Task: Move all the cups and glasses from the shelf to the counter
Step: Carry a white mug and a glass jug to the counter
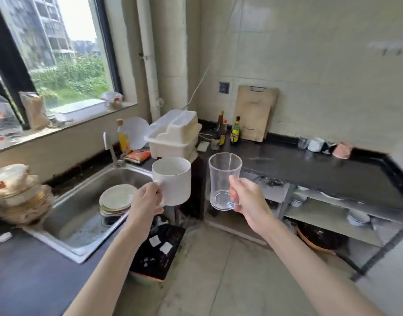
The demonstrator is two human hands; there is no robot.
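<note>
Sink, rack and board by the window

Plates (115, 198) in the sink (66, 222) left of the fingers; rack (173, 135), bottles (221, 133), board (255, 112) beyond them.

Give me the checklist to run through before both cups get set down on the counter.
1. Left hand grips white mug by its handle: ok.
2. Right hand grips clear glass mug by its handle: ok.
3. Both upright: ok.
4. Bare space on the black counter: ok.
5. Cups at the counter's back clear of the landing spot: ok.
6. Shelf emptied of cups: cannot tell.
</note>
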